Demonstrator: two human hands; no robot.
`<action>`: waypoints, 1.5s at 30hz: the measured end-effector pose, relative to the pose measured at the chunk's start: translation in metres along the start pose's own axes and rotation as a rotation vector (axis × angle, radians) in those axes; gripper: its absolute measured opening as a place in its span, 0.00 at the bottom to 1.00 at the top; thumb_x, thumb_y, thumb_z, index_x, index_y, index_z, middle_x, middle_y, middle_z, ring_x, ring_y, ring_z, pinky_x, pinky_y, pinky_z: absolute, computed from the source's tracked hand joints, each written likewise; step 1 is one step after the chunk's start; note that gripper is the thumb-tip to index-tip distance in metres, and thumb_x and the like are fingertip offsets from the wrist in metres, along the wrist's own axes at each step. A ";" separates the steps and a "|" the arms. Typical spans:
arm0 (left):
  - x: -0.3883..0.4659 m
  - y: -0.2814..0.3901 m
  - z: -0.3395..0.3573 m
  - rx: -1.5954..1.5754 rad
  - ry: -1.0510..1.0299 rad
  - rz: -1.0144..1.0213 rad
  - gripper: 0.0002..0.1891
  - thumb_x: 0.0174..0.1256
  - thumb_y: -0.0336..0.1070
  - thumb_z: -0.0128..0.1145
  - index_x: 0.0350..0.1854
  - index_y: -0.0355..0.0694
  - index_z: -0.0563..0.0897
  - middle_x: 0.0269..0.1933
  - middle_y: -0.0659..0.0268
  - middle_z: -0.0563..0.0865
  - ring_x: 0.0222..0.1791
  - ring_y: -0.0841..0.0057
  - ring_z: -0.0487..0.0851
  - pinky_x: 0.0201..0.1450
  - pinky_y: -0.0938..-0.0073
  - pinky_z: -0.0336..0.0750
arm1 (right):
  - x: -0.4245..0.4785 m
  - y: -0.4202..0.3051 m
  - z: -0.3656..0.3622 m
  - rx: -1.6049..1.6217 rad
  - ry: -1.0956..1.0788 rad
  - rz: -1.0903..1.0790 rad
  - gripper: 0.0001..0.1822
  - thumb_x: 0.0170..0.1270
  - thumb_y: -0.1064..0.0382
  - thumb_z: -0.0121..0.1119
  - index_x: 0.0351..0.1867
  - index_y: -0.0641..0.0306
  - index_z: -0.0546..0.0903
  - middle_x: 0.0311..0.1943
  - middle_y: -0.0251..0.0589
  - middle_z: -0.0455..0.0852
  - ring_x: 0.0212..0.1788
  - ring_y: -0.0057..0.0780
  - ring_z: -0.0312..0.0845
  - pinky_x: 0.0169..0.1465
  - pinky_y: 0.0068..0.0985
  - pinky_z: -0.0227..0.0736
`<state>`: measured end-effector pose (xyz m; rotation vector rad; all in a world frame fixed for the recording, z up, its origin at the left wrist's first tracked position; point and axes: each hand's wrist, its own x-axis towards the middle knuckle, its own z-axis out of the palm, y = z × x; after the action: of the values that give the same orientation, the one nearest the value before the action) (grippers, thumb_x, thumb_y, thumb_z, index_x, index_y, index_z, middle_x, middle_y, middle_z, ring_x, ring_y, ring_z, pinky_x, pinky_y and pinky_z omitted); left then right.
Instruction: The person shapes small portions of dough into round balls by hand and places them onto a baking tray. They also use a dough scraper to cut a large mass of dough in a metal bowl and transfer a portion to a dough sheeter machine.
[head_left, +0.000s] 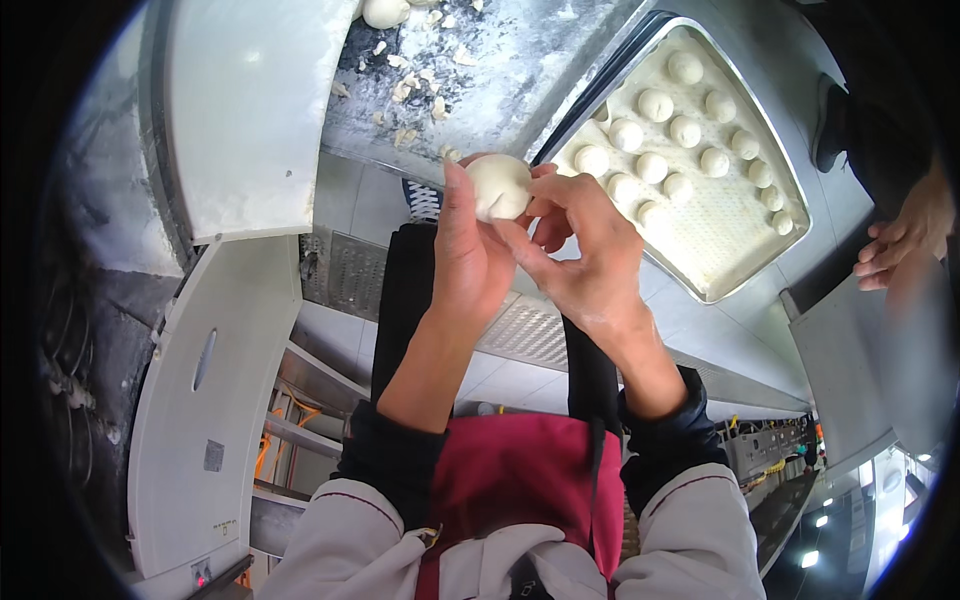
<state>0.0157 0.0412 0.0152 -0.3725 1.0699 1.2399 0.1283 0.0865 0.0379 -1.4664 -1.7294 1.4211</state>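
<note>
A smooth, pale dough ball (498, 184) with a crease on its near side rests in my left hand (472, 255), thumb along its left side. At the ball's right edge, the fingertips and thumb of my right hand (585, 247) pinch at the dough. Both hands are held just off the front edge of a floured work table (517, 67). To the right, a metal baking tray (720, 266) holds several round dough balls (652, 167) in rough rows. The underside of the ball in my hands is hidden by my palm.
Dough scraps (409, 86) litter the table, and more dough balls (385, 11) sit at its far edge. A white machine (247, 120) stands at left, above a pale cabinet panel (202, 405). Another person's hand (904, 232) is at far right, past the tray.
</note>
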 end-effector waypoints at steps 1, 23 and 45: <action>0.000 0.001 -0.001 0.006 -0.006 -0.008 0.32 0.75 0.67 0.43 0.60 0.41 0.71 0.51 0.57 0.82 0.56 0.67 0.81 0.63 0.58 0.76 | 0.001 -0.001 0.001 0.003 0.001 -0.006 0.19 0.50 0.73 0.78 0.44 0.67 0.85 0.32 0.35 0.82 0.28 0.18 0.80 0.28 0.17 0.76; 0.002 0.000 -0.015 -0.094 0.111 0.077 0.23 0.77 0.59 0.50 0.53 0.43 0.77 0.48 0.67 0.84 0.50 0.77 0.82 0.57 0.69 0.76 | 0.028 0.021 0.001 0.844 -0.136 0.499 0.17 0.66 0.73 0.60 0.56 0.69 0.80 0.51 0.44 0.85 0.45 0.26 0.84 0.46 0.20 0.80; 0.001 -0.018 -0.004 -0.214 -0.113 -0.126 0.38 0.80 0.64 0.28 0.82 0.45 0.49 0.81 0.57 0.55 0.80 0.64 0.53 0.81 0.57 0.46 | -0.030 0.030 0.024 0.121 -0.044 0.070 0.31 0.63 0.63 0.64 0.66 0.68 0.68 0.62 0.60 0.71 0.68 0.62 0.62 0.69 0.47 0.62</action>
<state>0.0296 0.0329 0.0071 -0.5191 0.8074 1.2507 0.1307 0.0463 0.0105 -1.4542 -1.6018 1.5764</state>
